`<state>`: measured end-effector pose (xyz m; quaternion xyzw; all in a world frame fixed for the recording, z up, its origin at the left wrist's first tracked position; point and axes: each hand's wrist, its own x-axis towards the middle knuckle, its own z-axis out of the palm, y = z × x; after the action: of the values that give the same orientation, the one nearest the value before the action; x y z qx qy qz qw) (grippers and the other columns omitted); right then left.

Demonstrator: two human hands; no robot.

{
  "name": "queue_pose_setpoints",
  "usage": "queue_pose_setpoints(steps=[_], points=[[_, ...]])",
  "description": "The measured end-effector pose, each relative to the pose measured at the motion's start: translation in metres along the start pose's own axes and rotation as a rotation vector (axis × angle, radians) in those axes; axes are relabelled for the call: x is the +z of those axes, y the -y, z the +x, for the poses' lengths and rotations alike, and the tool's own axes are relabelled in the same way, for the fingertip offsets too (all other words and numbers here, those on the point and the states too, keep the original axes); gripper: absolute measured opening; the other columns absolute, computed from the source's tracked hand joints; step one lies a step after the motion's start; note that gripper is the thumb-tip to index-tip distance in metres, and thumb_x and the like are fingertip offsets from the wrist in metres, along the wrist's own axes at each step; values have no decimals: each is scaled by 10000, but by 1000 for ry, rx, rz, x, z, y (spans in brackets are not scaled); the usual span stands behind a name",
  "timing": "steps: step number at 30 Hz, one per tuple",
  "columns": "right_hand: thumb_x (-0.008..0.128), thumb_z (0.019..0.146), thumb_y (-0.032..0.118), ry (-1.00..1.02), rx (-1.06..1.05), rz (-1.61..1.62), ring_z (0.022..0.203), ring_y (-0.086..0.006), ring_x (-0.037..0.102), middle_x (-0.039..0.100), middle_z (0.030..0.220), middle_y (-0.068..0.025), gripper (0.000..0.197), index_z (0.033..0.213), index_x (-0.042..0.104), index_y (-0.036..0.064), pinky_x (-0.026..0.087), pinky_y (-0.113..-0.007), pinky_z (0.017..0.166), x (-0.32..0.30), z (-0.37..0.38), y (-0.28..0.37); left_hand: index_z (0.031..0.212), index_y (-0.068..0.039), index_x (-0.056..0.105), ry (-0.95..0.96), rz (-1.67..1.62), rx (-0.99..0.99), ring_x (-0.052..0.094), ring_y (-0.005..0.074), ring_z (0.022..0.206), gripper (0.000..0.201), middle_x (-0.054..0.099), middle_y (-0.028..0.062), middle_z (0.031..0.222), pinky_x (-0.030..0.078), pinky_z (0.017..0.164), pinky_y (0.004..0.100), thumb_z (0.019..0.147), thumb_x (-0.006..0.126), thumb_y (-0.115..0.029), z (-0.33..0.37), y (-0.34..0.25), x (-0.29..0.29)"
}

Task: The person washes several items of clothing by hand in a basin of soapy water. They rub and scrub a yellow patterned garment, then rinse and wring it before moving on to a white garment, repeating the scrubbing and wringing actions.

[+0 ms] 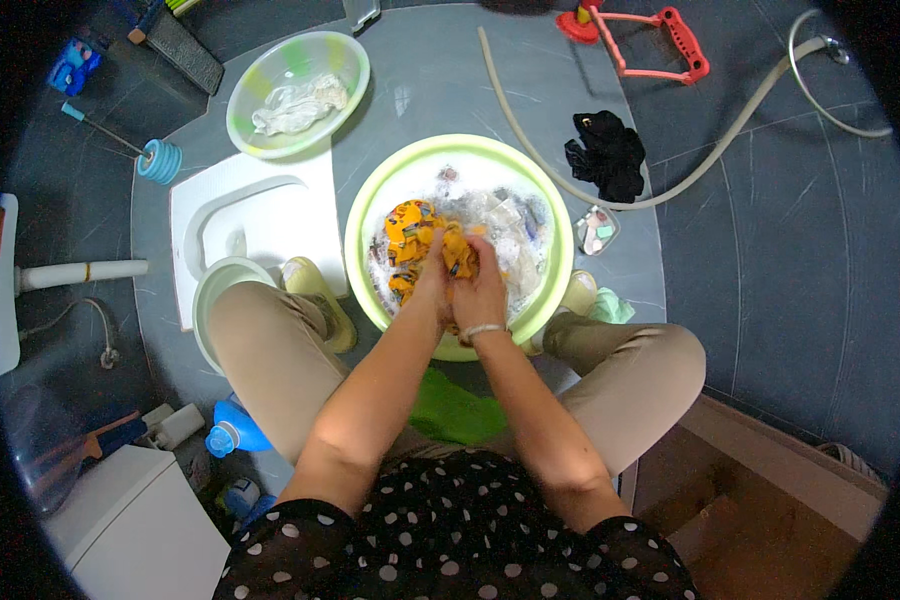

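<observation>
A patterned orange-yellow cloth (410, 228) is bunched up between my hands over a green-rimmed washbasin (358, 250). My left hand (432, 280) closes on it from the left side. From the right, my right hand (483, 290), with a band at the wrist, presses the same cloth. The two hands are close together near the middle of the basin. White suds and soaked pale fabric (520, 225) fill the basin around them. Part of the cloth hangs toward the left of my hands, down to the suds. My fingertips are partly hidden by the cloth.
A second basin (242, 128) holding white cloth stands behind a squat toilet (185, 215). Beside my left knee is a pale bucket (202, 310). A hose (518, 135) curves past black fabric (610, 160) and a soap dish (598, 230). A blue bottle (240, 428) lies at left.
</observation>
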<state>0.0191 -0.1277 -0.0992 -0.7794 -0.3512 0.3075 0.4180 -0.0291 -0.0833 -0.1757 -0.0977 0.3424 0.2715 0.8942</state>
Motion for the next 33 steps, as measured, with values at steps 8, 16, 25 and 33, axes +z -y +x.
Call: queue_pose_setpoints(steps=[8,16,25,33], points=[[522,768,-93,210,-12,175,1068,-176,554,580,1152,-124,472,1231,453,-30,422,-295,918,-15,-34,9,1124,-90,567,116,157,80,603,208,885,465,609,83,1036,515,754,325,874,533,-481,-8,-15,22],[621,761,105,5,-41,-189,824,-194,602,637,858,-140,289,1009,583,-41,466,-315,749,10,7,6,1127,-56,552,29,-13,137,607,213,845,329,609,102,1014,523,715,352,917,482,-301,33,-4,-48],[657,779,336,-121,392,598,939,-239,577,592,1072,-104,548,1221,483,63,479,-372,799,2,57,-74,1181,38,516,-245,816,354,589,261,909,486,592,154,1082,485,774,404,887,537,-348,-33,12,23],[555,889,99,67,473,855,938,-215,601,599,1082,-103,350,1219,458,35,519,-361,769,8,5,-44,1237,1,499,-160,582,38,587,273,1002,851,563,177,1186,473,856,386,779,468,-715,-39,-6,28]])
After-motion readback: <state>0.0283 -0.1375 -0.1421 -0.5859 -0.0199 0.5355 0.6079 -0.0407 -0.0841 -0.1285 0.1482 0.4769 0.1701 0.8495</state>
